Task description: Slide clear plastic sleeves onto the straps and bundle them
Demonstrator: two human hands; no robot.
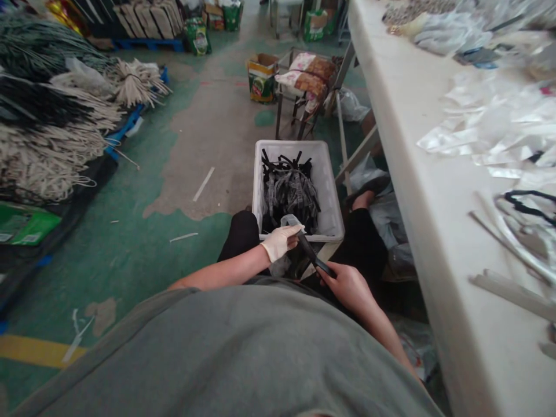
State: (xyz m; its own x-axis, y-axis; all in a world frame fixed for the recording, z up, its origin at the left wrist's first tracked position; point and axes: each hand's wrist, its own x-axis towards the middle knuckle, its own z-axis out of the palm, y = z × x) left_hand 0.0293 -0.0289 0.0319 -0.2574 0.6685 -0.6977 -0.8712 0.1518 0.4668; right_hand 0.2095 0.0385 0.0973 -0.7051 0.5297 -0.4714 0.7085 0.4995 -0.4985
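At your two o'clock, a long pale counter (447, 231) runs past your right side, strewn with thin white sheets (495, 121). At twelve, a white plastic bin (325, 179) stands close in front of you, holding a tangled heap of dark straps (291, 188). Just short of its near rim, your gloved left hand (281, 243) and bare right hand (347, 285) share one black strap (311, 255): the left grip narrow, pinching the far end, the right grip closed around the near end. The strap slants between them from eleven o'clock down to about four, looking almost straight. It should prove light and pliable, though that straight line hints at some stiffness; nothing about it looks fragile. Its face may be smooth enough to slide, so a firm pinch across the flat near each end would likely serve you best. Smallest, a piece of clear film (291, 220) sits at your left hand, probably flimsy, slippery and easily crumpled; its edge looks the surest hold.
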